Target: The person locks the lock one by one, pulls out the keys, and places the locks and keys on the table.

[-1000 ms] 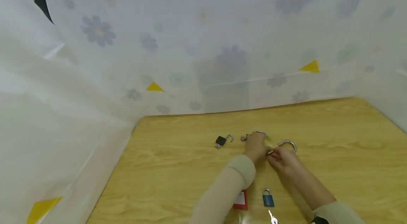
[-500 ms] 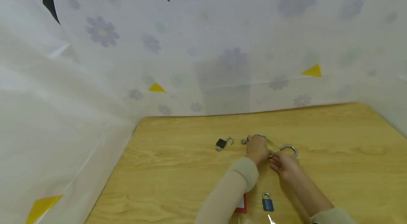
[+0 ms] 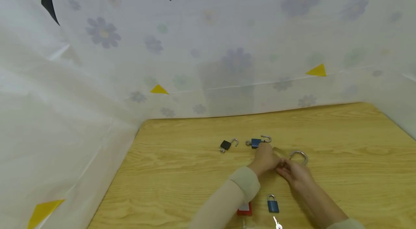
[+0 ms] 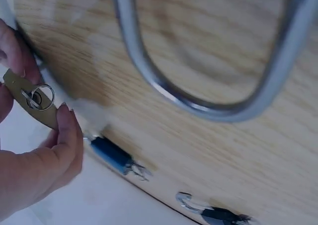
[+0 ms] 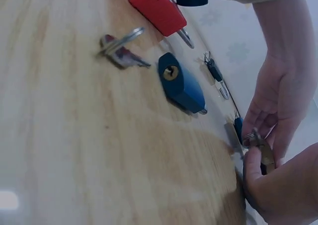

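A brass padlock [image 3: 280, 152] with a big steel shackle [image 3: 300, 156] is held between both hands over the table. In the left wrist view its brass end [image 4: 43, 116] faces the camera, a key on a ring [image 4: 43, 98] standing in the keyway. My left hand [image 3: 264, 157] grips one side of the body with thumb and fingers. On the other side my right hand [image 3: 297, 175] pinches it, thumb showing in the right wrist view. Just beyond the left hand lies a blue padlock [image 3: 255, 143], its shackle open and a key at its base; the hand hides part of it.
A black padlock [image 3: 225, 145] with open shackle and key lies to the left. Nearer me are a closed blue padlock [image 3: 273, 206], a loose key [image 3: 277, 223] and a red padlock [image 3: 244, 210] partly under the left sleeve. A flowered sheet [image 3: 182, 59] surrounds the wooden table [image 3: 175, 171].
Both hands have shifted slightly right and towards me with the brass padlock. The far blue padlock, mostly covered before, now shows beyond the left hand.
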